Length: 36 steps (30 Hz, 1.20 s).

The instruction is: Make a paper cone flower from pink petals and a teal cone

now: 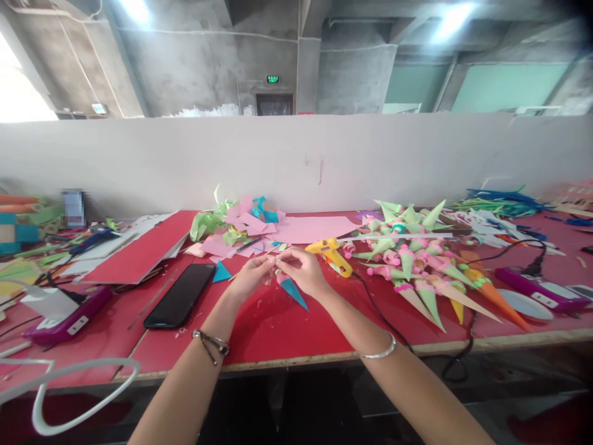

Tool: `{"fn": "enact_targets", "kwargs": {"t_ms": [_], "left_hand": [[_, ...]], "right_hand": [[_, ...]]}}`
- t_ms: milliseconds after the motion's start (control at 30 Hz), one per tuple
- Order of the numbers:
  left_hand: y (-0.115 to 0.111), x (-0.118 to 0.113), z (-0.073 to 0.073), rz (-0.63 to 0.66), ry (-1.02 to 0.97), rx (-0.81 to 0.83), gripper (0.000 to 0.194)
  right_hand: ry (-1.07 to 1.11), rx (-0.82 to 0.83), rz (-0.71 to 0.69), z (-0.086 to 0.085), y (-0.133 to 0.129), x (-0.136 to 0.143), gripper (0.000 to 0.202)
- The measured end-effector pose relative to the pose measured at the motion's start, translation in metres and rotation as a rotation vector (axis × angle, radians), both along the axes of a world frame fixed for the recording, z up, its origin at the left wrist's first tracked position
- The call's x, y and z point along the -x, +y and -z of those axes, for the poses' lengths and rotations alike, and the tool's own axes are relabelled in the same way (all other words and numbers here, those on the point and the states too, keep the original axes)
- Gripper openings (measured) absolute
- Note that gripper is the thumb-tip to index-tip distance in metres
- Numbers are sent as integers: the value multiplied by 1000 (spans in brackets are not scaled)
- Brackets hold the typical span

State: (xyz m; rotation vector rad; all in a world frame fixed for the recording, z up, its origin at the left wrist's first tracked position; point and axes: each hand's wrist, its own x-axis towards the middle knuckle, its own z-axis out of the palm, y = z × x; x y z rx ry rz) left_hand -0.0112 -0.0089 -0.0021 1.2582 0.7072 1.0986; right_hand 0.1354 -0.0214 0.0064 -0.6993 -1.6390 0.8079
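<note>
Both hands meet over the middle of the red table. My left hand and my right hand have their fingertips pinched together on something too small to make out. Just below the fingertips hangs a small blue paper cone with a pink and pale green top, its point toward the lower right. Which hand bears the cone I cannot tell. Right of my right hand lies a yellow glue gun. A blue paper triangle rests left of my left hand.
Many finished-looking paper cones pile up at the right. A black phone lies at left, near a purple power strip. Paper scraps sit behind the hands. The glue gun's cord runs to the front edge.
</note>
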Motion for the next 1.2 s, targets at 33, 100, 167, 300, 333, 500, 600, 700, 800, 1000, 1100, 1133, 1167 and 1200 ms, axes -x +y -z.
{"fn": "enact_targets", "kwargs": {"t_ms": [33,100,167,300,333,500,600,700,800,1000,1100,1133,1167,1200], "left_hand": [[0,1,-1,-2,-34,12,27],[0,3,-5,-35,-120,22,24],[0,6,-8,-86,-209,27,20],[1,9,-10,-148,-284,74,13],[1,8,-10,-158,-284,90,11],[0,2,-9,-199,-257,137,3],[0,0,-8,-216,-226,152,9],[1,-1,-8,-215,-201,185,15],[1,-1,-9,-185,-177,232,17],[0,0,-6,-231,-185,195,13],[1,2,-3,-264,-197,176,17],[1,2,-3,-270,-193,177,18],[2,2,-2,-273,-188,178,20],[2,1,-2,-274,-183,177,21]], "right_hand": [[46,50,-17,0,0,0,11],[127,118,-18,1,2,-2,15],[177,145,10,1,4,-4,19],[192,156,44,4,10,-7,22],[186,160,47,5,11,-7,20],[132,190,30,9,14,-6,20],[85,212,4,9,14,-6,23],[35,211,16,9,12,-8,27],[-5,165,72,10,13,-10,26],[-83,79,140,13,19,-12,18],[-134,72,148,14,18,-12,22],[-154,67,152,14,18,-12,22],[-172,60,156,14,17,-12,22],[-190,50,161,14,17,-11,21]]}}
